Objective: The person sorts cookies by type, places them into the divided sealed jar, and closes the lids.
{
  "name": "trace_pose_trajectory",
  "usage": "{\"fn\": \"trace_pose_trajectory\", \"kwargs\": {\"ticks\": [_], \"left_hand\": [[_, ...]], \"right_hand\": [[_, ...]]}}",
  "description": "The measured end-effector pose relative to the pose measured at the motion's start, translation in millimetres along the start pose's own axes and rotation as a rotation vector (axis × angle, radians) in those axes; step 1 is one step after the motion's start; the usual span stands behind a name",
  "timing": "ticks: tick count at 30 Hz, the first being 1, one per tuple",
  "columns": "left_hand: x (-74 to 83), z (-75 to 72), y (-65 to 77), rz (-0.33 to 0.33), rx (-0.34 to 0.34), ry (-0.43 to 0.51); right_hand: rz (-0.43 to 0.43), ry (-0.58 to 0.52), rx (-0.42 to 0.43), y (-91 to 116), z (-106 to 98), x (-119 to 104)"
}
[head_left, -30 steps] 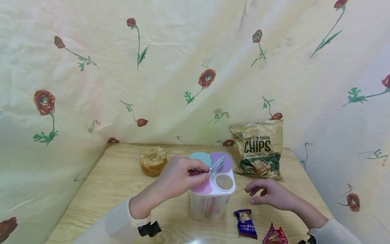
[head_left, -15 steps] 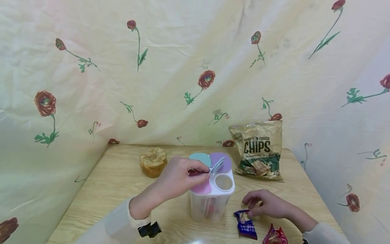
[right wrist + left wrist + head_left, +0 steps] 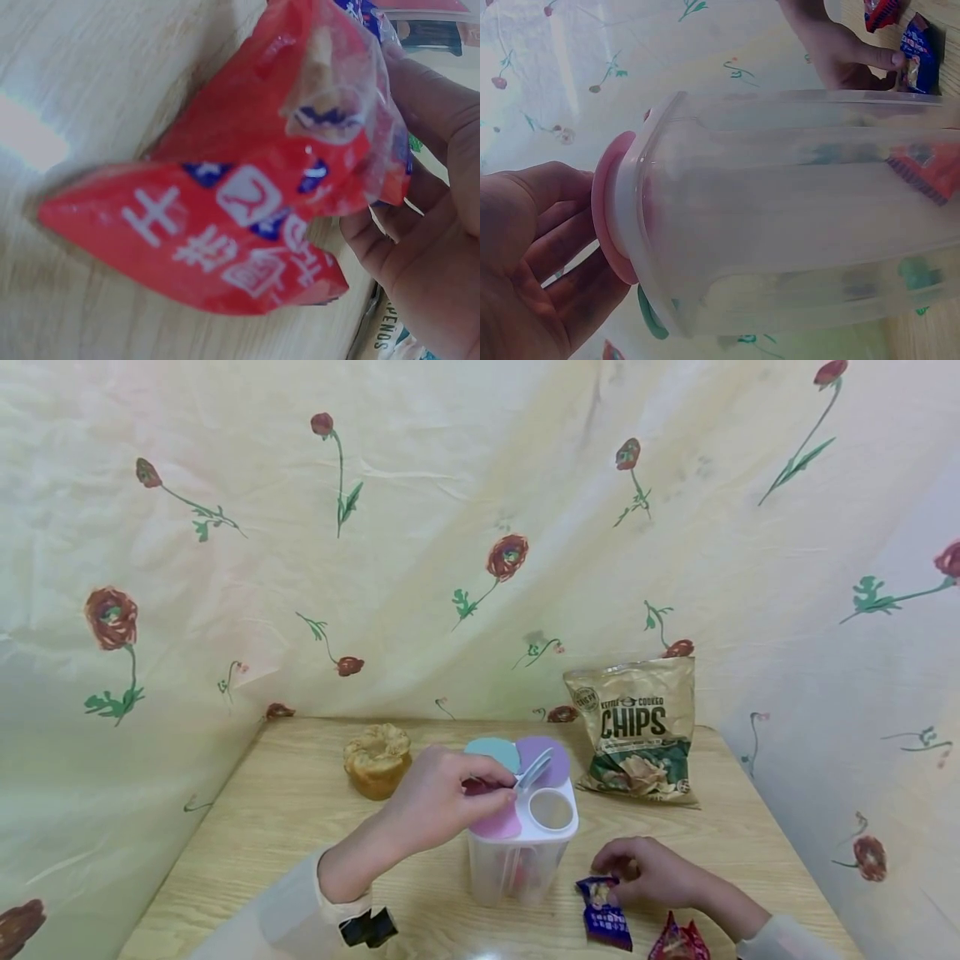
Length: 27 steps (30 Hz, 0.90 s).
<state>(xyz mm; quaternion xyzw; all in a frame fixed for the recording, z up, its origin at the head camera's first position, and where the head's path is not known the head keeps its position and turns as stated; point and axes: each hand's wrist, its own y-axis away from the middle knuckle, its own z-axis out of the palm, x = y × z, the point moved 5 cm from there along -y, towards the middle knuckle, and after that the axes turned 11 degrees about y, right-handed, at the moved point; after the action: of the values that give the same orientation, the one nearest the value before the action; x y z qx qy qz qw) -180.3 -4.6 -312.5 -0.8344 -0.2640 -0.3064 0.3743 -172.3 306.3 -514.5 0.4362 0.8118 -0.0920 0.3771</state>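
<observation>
A clear plastic storage container (image 3: pixel 517 872) stands mid-table under a white top with pink, teal and purple lids. My left hand (image 3: pixel 438 789) is over this top, thumb and forefinger pinching a pale blue lid (image 3: pixel 536 768) tilted up beside the round uncovered opening (image 3: pixel 551 810). To the right, my right hand (image 3: pixel 660 872) has thumb and bent fingers around the upper end of a blue-purple snack packet (image 3: pixel 607 918), which lies on the table. Inside the container, the left wrist view shows a red packet (image 3: pixel 937 169).
A red snack packet (image 3: pixel 678 939) lies at the front right and fills much of the right wrist view. Behind the container stands a chips bag (image 3: pixel 637 731) on the right. A round bread (image 3: pixel 377 760) sits at the back left. Flowered cloth (image 3: pixel 420 568) hangs around the table.
My right hand has come down and slightly left onto the blue-purple packet, its fingers now at the upper end. The left hand and pale blue lid have stayed in place.
</observation>
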Motion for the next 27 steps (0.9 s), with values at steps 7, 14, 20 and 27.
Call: {"fn": "trace_pose_trajectory", "kwargs": {"ticks": [7,14,20,27], "left_hand": [[0.5,0.0,0.4,-0.012,0.000,-0.004],[0.6,0.2,0.6,-0.028,-0.002,0.010],[0.4,0.2,0.8,-0.032,-0.002,0.008],[0.2,-0.1,0.1,-0.042,-0.007,-0.001]], "right_hand": [[0.018,-0.027,-0.020,0,3,-1],[0.022,-0.009,-0.012,0,-1,-3],[-0.015,-0.049,0.039,2,-12,-9],[-0.049,-0.010,0.184,12,-38,-35]]}}
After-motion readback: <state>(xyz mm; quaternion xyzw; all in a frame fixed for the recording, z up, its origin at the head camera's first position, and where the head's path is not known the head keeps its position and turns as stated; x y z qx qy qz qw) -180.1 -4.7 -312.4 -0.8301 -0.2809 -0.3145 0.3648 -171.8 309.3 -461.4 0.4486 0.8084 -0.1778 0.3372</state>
